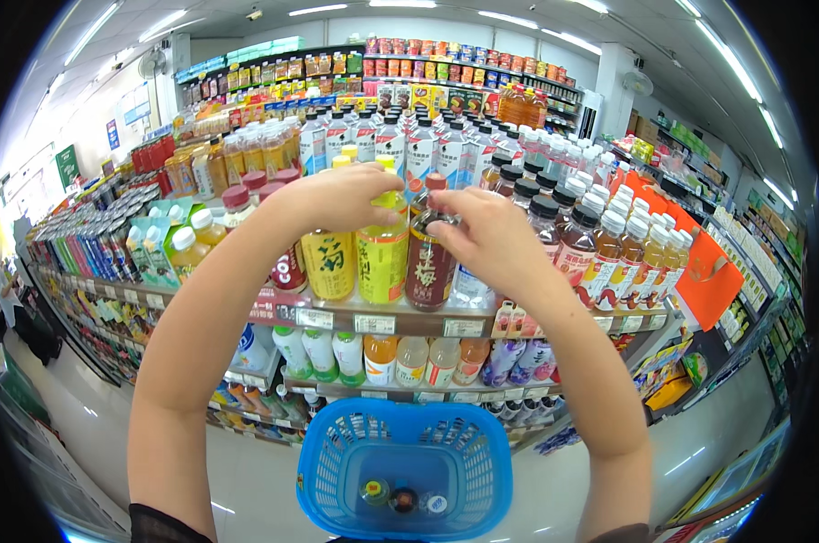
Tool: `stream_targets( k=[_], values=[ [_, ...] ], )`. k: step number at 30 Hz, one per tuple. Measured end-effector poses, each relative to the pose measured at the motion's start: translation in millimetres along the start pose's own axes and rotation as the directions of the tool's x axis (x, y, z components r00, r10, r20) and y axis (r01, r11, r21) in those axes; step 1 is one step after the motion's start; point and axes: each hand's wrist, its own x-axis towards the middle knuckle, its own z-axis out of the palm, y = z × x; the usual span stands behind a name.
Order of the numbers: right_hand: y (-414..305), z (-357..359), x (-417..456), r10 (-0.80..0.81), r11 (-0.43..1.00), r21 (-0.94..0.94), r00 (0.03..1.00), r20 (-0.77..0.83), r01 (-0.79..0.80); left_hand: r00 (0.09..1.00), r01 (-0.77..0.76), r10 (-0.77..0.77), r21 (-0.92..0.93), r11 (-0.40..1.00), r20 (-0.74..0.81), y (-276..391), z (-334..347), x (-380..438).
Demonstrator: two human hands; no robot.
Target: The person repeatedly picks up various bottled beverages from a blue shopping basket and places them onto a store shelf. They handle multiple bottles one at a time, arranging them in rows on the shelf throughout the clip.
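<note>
On the top shelf of a drinks display, my left hand (355,197) reaches over a bottle with a yellow-green label (382,261), its fingers around the cap and neck area. Beside it stands a yellow drink bottle (329,261). My right hand (481,227) is at the neck of a dark plum-coloured drink bottle with a red cap (430,268), fingers curled near the cap; whether it grips is unclear. Below my arms, a blue plastic basket (404,408) holds three bottles seen from above, with a yellow cap (373,489), a dark cap (404,501) and a white cap (436,503).
Water bottles (420,146) stand in rows behind. Dark-capped bottles (579,234) and white-capped tea bottles (610,248) are at the right, cans (97,224) at the left. An orange bag (708,282) hangs at the shelf's right end. A person (16,305) is at the far left.
</note>
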Motion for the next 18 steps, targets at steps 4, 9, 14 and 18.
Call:
stream_targets(
  k=[4,9,14,18],
  values=[
    [-18.6,28.8,-0.5,0.071,0.989,0.125,0.994,0.083,-0.081,0.992,-0.084,0.084,0.0,0.996,-0.098,1.1,8.5,-13.3],
    [-38.4,44.4,-10.4,0.071,0.993,0.097,0.997,0.024,-0.073,0.968,-0.099,0.051,-0.188,0.977,-0.245,13.8,16.8,-41.3],
    [-56.1,53.4,-28.0,0.174,0.957,0.213,0.976,0.131,-0.199,0.909,-0.091,-0.038,-0.286,0.954,-0.415,24.7,32.9,-68.3],
    [-70.0,50.5,-42.3,0.19,0.941,0.281,0.981,0.027,-0.19,0.847,-0.18,0.027,-0.24,0.954,-0.532,59.4,36.6,-94.4]
  ],
)
